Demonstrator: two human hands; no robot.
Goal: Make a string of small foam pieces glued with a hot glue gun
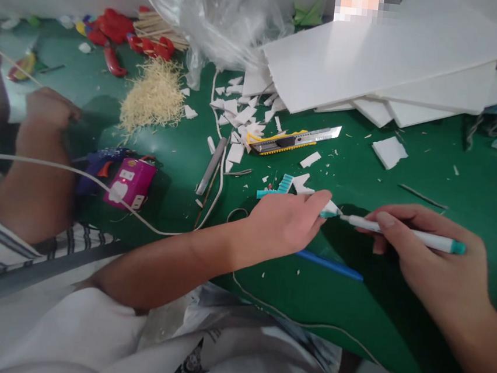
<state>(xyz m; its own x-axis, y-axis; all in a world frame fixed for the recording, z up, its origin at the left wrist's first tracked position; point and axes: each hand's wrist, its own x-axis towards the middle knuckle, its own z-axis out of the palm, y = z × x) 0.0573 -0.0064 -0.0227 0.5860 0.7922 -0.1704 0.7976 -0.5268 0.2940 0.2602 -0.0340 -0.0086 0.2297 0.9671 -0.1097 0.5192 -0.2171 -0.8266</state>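
Note:
Near the middle of the green table, my left hand (291, 220) pinches a small white foam piece (331, 208) with teal colouring on its lower edge. My right hand (430, 245) holds a white marker (432, 240) with a teal end, its tip touching or almost touching the foam piece. A teal-striped piece (285, 183) and a white foam scrap (302, 184) lie just beyond my left hand. Below that hand is a blue pen-like stick (333, 266). The yellow box cutter (294, 141) rests farther back with its blade out.
White foam sheets (375, 58) and a clear plastic bag (233, 21) lie at the back. Foam scraps (242, 112), shredded straw (154, 98) and a pink power box (130, 184) with a white cable are left. Another person's arm (39, 172) is at far left.

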